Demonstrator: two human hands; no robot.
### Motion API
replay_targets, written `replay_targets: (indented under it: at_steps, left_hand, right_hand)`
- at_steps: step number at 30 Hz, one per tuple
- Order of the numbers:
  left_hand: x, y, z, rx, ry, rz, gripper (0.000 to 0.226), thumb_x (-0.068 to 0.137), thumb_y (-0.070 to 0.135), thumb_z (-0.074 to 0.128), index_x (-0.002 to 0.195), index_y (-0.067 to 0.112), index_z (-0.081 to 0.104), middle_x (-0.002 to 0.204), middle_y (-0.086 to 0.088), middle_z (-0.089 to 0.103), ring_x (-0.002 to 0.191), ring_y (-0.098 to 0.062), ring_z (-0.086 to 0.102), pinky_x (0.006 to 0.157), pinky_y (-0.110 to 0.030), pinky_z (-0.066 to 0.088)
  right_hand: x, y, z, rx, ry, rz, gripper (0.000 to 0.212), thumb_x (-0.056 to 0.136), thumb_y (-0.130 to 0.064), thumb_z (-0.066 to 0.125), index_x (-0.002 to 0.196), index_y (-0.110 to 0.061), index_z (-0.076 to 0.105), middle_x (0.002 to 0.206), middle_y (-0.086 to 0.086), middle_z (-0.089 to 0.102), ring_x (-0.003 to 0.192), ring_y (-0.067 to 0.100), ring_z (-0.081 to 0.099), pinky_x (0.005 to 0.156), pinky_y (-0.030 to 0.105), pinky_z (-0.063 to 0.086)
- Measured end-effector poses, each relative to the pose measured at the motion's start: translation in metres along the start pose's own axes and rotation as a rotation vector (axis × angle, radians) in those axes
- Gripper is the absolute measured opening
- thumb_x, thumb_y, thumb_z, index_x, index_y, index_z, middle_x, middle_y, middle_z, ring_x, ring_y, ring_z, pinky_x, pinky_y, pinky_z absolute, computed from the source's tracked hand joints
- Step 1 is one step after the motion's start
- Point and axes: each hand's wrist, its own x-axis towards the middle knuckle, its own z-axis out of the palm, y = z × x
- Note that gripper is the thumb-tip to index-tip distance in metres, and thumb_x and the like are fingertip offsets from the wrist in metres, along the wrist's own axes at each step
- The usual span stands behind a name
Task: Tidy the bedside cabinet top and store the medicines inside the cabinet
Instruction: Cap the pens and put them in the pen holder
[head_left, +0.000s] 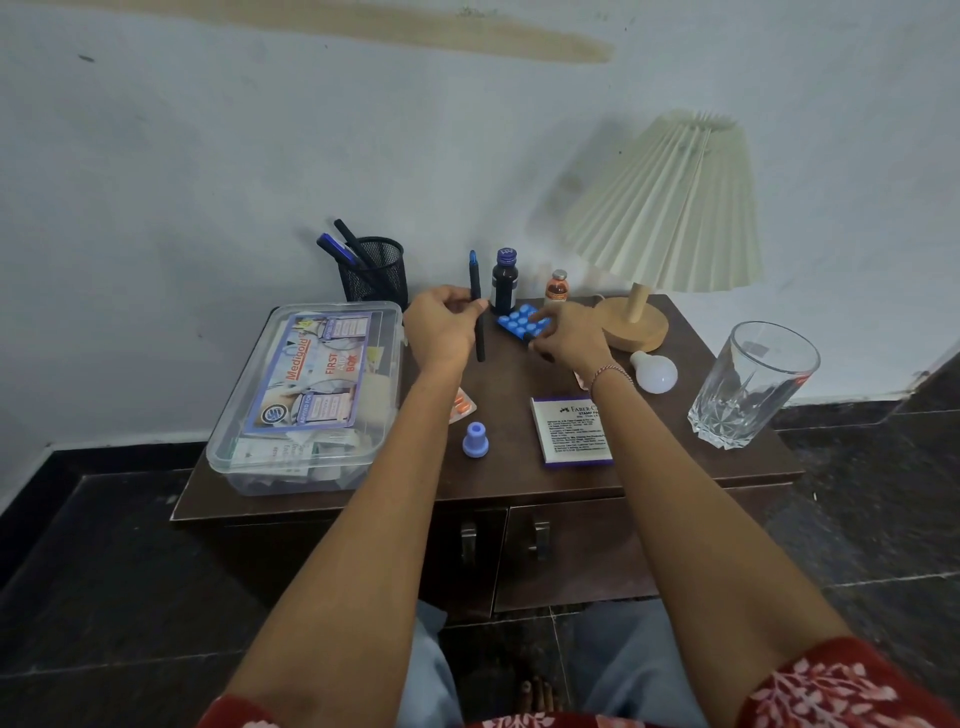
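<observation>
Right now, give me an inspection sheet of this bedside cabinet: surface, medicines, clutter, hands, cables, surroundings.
Surface: dark wooden cabinet top, crowded; both doors below shut.
Medicines: blue pill strip, dark bottle, small vial at the back; orange pill strip partly under the left arm; first aid box closed, on the left.
Clutter: pen holder, lamp, bulb, glass, stamp pad, blue cap.
Hands: left hand holds a pen upright in its grip; right hand fingers on the blue pill strip.
Cables: nothing seen.
Surroundings: pale wall, dark tiled floor.
</observation>
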Motion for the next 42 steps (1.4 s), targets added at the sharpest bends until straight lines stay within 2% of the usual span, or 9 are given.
replay_targets:
  at_steps: [3,7,11,14,18,26,31,37,42]
  left_hand:
    - [-0.004,0.005,-0.007,0.112,0.012,0.075,0.023,0.079,0.022,0.074,0.098,0.010,0.072,0.090,-0.005,0.072,0.083,-0.017,0.067,0.080,-0.032,0.055]
    - [-0.009,0.014,-0.024,0.182,0.070,0.164,0.017,0.078,0.021,0.074,0.093,0.012,0.073,0.079,0.004,0.068,0.070,-0.007,0.058,0.068,-0.020,0.045]
    - [-0.013,0.017,-0.039,0.231,0.069,0.176,0.016,0.076,0.024,0.075,0.089,0.015,0.073,0.069,0.009,0.061,0.064,-0.008,0.057,0.065,-0.021,0.043]
    - [-0.019,0.017,-0.043,0.263,0.034,0.192,0.015,0.076,0.025,0.076,0.089,0.017,0.074,0.074,0.003,0.069,0.068,-0.012,0.062,0.069,-0.026,0.049]
    - [-0.023,0.020,-0.045,0.296,0.016,0.215,0.016,0.075,0.025,0.077,0.090,0.019,0.074,0.081,0.002,0.073,0.073,-0.013,0.065,0.073,-0.027,0.051]
    - [-0.028,0.022,-0.040,0.291,-0.048,0.230,0.019,0.072,0.023,0.079,0.089,0.016,0.073,0.074,0.003,0.070,0.062,-0.008,0.058,0.059,-0.018,0.043]
    - [-0.025,0.023,-0.036,0.298,-0.032,0.254,0.018,0.074,0.024,0.078,0.090,0.016,0.073,0.081,0.000,0.073,0.061,-0.006,0.056,0.052,-0.011,0.034]
    - [-0.022,0.024,-0.038,0.313,-0.017,0.255,0.021,0.074,0.026,0.078,0.092,0.016,0.074,0.084,0.000,0.073,0.065,-0.008,0.058,0.059,-0.017,0.039]
    - [-0.021,0.025,-0.037,0.317,0.008,0.279,0.020,0.074,0.026,0.078,0.090,0.016,0.073,0.083,-0.001,0.073,0.065,-0.010,0.059,0.058,-0.018,0.040]
  right_hand:
    - [-0.001,-0.010,-0.009,0.301,-0.009,0.000,0.040,0.082,-0.014,0.070,0.121,-0.010,0.063,0.100,0.009,0.067,0.094,0.016,0.062,0.074,0.006,0.045]
    - [-0.007,-0.033,-0.017,0.780,-0.064,0.046,0.033,0.085,-0.007,0.066,0.118,-0.001,0.063,0.102,0.014,0.063,0.096,0.021,0.062,0.085,0.025,0.054]
    - [-0.012,-0.060,-0.028,1.052,-0.023,0.030,0.027,0.087,-0.005,0.064,0.114,0.000,0.064,0.092,0.006,0.067,0.084,0.017,0.066,0.066,0.018,0.056]
    - [-0.017,-0.076,-0.037,1.163,0.105,-0.006,0.016,0.086,-0.004,0.066,0.102,-0.007,0.066,0.083,0.004,0.068,0.083,0.021,0.069,0.071,0.021,0.059]
    - [-0.027,-0.087,-0.044,1.196,0.220,-0.083,0.022,0.086,0.000,0.064,0.108,-0.001,0.066,0.081,0.007,0.068,0.078,0.019,0.070,0.079,0.027,0.059]
    - [-0.045,-0.088,-0.051,1.076,0.364,-0.134,0.022,0.086,-0.003,0.065,0.108,-0.004,0.068,0.092,0.015,0.069,0.082,0.024,0.070,0.080,0.032,0.058]
    - [-0.042,-0.088,-0.048,0.937,0.355,-0.189,0.023,0.085,-0.002,0.066,0.108,-0.003,0.069,0.089,0.009,0.069,0.074,0.014,0.069,0.075,0.021,0.059]
    - [-0.039,-0.086,-0.043,0.899,0.270,-0.199,0.023,0.086,-0.003,0.065,0.108,-0.005,0.068,0.084,0.005,0.068,0.078,0.019,0.071,0.077,0.025,0.059]
    - [-0.042,-0.087,-0.034,0.711,0.239,-0.231,0.030,0.079,-0.024,0.075,0.106,-0.016,0.066,0.078,0.002,0.070,0.065,0.012,0.067,0.062,0.026,0.058]
